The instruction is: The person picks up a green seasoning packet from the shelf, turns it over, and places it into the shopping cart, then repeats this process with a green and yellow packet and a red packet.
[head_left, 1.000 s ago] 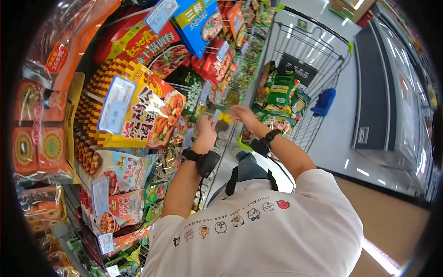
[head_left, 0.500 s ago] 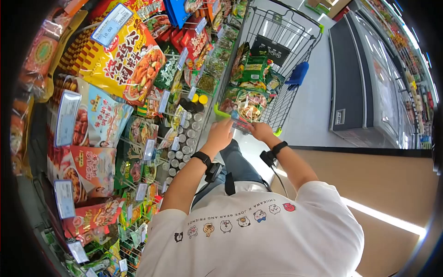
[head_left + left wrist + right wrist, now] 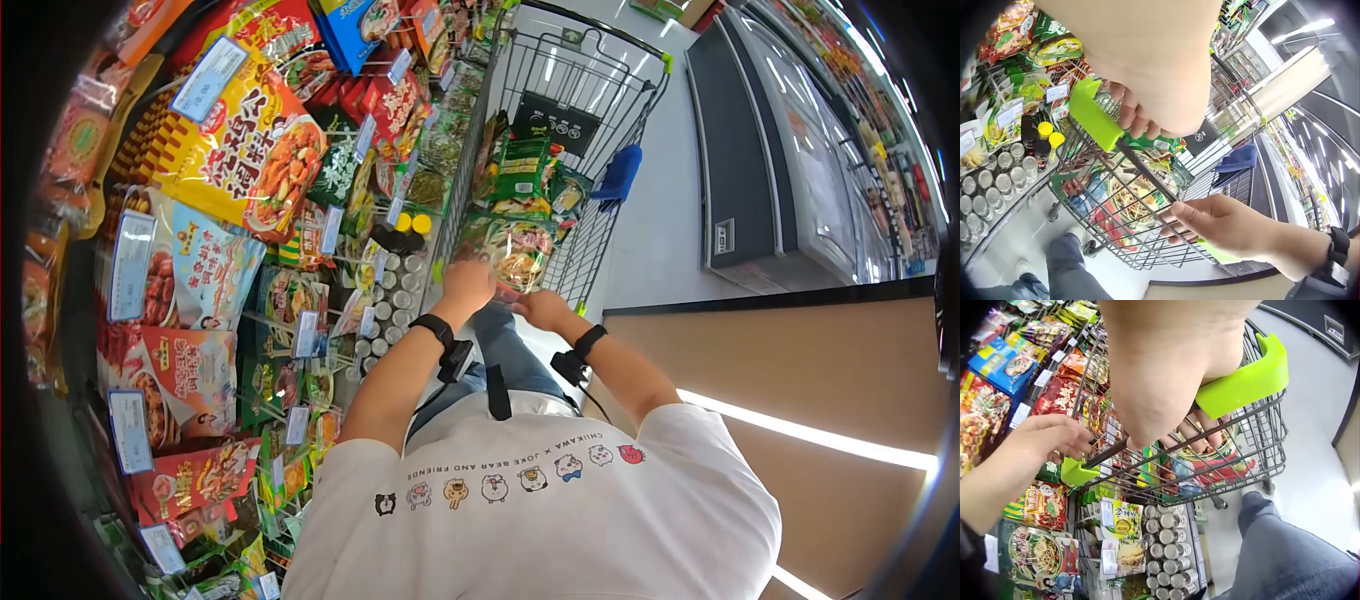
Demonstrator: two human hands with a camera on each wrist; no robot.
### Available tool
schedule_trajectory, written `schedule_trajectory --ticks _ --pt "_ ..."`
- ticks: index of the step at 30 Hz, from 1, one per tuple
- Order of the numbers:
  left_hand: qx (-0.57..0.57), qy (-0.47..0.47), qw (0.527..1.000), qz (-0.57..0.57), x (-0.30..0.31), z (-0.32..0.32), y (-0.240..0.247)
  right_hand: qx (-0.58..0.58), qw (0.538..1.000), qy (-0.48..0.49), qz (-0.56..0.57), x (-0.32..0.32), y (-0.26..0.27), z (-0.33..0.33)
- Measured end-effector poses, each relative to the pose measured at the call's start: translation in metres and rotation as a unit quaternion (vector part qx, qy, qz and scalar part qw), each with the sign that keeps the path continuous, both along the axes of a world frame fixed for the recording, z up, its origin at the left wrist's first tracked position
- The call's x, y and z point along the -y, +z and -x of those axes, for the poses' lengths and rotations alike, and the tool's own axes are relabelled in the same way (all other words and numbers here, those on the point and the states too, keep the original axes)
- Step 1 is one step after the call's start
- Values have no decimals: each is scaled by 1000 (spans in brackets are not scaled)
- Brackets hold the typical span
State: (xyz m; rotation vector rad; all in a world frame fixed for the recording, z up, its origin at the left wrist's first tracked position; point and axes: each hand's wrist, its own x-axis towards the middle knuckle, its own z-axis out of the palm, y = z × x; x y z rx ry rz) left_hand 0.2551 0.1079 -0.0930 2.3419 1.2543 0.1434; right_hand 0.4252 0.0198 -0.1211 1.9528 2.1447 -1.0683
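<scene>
A second ago both hands were raised to the shelf [image 3: 1013, 217]; half a second ago a small packet was held between them over the cart [image 3: 585, 70]. Now nothing of that kind is held. The left hand [image 3: 468, 285] is curled round the handle [image 3: 1147, 176] just beside its green end cap, and the right hand [image 3: 540, 308] is wrapped round the same bar further along. The packet is judged to lie among the packets [image 3: 515, 250] just beyond the knuckles, inside the cart. The stowing is thus taken as done, and the cart itself is now in hand.
</scene>
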Motion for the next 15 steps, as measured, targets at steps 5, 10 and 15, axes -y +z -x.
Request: schedule_trajectory --ticks 5,10,15 --pt "-66 27 979 193 -22 -33 -27 71 994 86 21 -3 32 4" --pt "-164 3 945 285 -41 -48 -121 86 983 159 18 -2 38 9" --pt "-200 42 901 383 -45 -74 -104 24 987 131 90 -16 32 -5"
